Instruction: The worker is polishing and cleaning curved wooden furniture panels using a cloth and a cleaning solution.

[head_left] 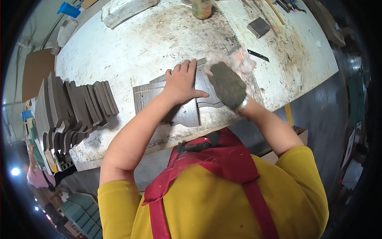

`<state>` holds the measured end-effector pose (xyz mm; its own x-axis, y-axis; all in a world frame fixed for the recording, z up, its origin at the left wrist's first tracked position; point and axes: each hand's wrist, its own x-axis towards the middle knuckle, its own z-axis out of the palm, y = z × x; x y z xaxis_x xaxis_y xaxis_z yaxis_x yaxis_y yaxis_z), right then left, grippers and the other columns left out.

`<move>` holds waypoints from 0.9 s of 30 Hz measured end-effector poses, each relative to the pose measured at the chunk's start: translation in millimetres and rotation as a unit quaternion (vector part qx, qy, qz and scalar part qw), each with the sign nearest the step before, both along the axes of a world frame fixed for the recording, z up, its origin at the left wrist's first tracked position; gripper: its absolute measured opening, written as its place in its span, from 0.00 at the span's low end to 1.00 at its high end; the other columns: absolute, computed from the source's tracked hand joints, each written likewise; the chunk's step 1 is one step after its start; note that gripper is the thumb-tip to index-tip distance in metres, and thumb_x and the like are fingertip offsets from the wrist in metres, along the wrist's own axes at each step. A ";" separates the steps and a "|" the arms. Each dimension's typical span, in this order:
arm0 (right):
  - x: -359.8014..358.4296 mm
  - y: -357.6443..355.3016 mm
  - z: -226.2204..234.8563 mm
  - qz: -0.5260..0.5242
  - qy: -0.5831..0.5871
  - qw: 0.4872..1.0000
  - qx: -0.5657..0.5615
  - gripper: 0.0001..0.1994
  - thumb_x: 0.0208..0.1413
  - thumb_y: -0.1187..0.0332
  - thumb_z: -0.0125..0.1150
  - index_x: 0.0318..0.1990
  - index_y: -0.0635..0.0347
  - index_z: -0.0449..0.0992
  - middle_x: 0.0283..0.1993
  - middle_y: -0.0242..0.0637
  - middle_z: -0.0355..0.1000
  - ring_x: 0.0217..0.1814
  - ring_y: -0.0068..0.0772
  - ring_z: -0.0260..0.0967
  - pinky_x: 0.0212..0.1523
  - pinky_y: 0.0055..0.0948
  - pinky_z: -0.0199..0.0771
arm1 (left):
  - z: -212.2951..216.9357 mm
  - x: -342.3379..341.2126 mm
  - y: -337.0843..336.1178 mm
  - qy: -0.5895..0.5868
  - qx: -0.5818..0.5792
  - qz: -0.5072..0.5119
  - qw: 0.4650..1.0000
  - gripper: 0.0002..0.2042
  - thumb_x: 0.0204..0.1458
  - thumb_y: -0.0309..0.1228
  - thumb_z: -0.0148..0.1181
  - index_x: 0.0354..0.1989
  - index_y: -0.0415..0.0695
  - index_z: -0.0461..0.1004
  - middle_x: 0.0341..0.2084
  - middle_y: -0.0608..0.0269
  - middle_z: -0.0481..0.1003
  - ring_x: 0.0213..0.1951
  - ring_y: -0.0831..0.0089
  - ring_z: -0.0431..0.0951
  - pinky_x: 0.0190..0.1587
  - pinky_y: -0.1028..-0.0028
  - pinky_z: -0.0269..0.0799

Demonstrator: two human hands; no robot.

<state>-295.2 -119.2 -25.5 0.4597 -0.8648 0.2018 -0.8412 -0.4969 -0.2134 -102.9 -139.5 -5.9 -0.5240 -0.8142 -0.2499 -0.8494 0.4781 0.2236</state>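
Note:
My left hand point(181, 81) is bare and lies flat, fingers spread, on a dark grey wood-grain panel point(185, 113) with a curved cut edge. Under and around it lie more grey pieces, one a flat board point(145, 97) to its left. A dark, stained glove covers my right hand point(229, 85), which bears down on a crumpled pinkish-white rag point(244, 63) at the right end of the pieces. The rag bunches out around the glove and looks smeared by motion. My right fingertips are hidden.
Left on the stained white table point(159, 44) stands a row of grey shaped boards point(75, 103). A black cutter knife point(258, 55), a dark square block point(258, 27), a jar point(201, 8), a pencil point(275, 12) and a wrapped package point(127, 11) lie farther back. A person point(39, 177) is at far left.

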 end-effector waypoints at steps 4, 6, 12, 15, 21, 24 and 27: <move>0.1 -11.8 -17.1 -0.104 -0.067 0.991 0.058 0.09 0.62 0.68 0.49 0.44 0.61 0.73 0.46 0.46 0.69 0.51 0.49 0.66 0.51 0.42 0.70 | 0.3 1.0 0.5 0.022 0.007 -0.001 1.000 0.61 0.33 0.67 0.69 0.73 0.42 0.49 0.66 0.48 0.59 0.65 0.49 0.62 0.62 0.47 0.56; -0.6 -26.3 -20.4 -0.082 -0.157 0.983 -0.036 0.10 0.63 0.66 0.51 0.43 0.65 0.72 0.43 0.48 0.70 0.47 0.51 0.67 0.47 0.44 0.71 | 0.2 0.8 0.2 0.022 0.008 0.002 1.000 0.61 0.33 0.67 0.69 0.73 0.42 0.50 0.66 0.48 0.59 0.64 0.49 0.62 0.61 0.47 0.56; -19.8 -3.3 -10.7 -0.220 -0.256 0.937 0.092 0.13 0.63 0.62 0.54 0.42 0.66 0.72 0.38 0.51 0.73 0.42 0.54 0.72 0.46 0.45 0.70 | -2.4 1.3 -0.7 0.025 -0.001 0.005 1.000 0.60 0.33 0.67 0.69 0.72 0.42 0.51 0.65 0.49 0.61 0.63 0.51 0.64 0.60 0.47 0.58; -11.3 1.9 -5.2 -0.029 -0.140 0.989 0.026 0.14 0.66 0.61 0.48 0.46 0.64 0.72 0.45 0.49 0.71 0.45 0.50 0.72 0.47 0.44 0.72 | -3.4 1.3 0.2 0.036 -0.005 0.009 0.999 0.60 0.33 0.66 0.70 0.72 0.41 0.51 0.64 0.49 0.61 0.62 0.52 0.64 0.60 0.44 0.58; 8.3 -41.6 1.3 -0.108 -0.222 0.969 -0.026 0.15 0.66 0.61 0.48 0.44 0.66 0.70 0.43 0.56 0.70 0.46 0.58 0.69 0.49 0.47 0.69 | -2.4 0.6 1.1 0.051 -0.015 0.006 0.999 0.59 0.33 0.64 0.71 0.71 0.40 0.53 0.63 0.48 0.63 0.62 0.52 0.64 0.60 0.45 0.57; -1.8 -32.4 4.0 -0.182 -0.169 0.959 0.137 0.13 0.65 0.62 0.49 0.45 0.65 0.71 0.45 0.56 0.71 0.50 0.58 0.69 0.51 0.47 0.69 | -0.9 0.6 1.2 0.033 -0.021 0.005 0.999 0.58 0.33 0.62 0.72 0.71 0.40 0.53 0.63 0.48 0.63 0.63 0.53 0.64 0.60 0.47 0.57; -10.2 -17.9 3.1 0.014 -0.003 0.999 -0.038 0.14 0.62 0.66 0.50 0.50 0.63 0.73 0.49 0.48 0.73 0.54 0.47 0.69 0.58 0.38 0.67 | -0.8 1.1 1.8 0.045 -0.002 0.011 0.999 0.59 0.33 0.62 0.72 0.71 0.42 0.52 0.65 0.49 0.61 0.63 0.52 0.63 0.60 0.46 0.57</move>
<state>-305.4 -137.0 -22.4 0.4814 -0.8342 0.2692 -0.8257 -0.5346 -0.1801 -101.9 -137.7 -6.6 -0.5268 -0.8264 -0.1990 -0.8361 0.4616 0.2964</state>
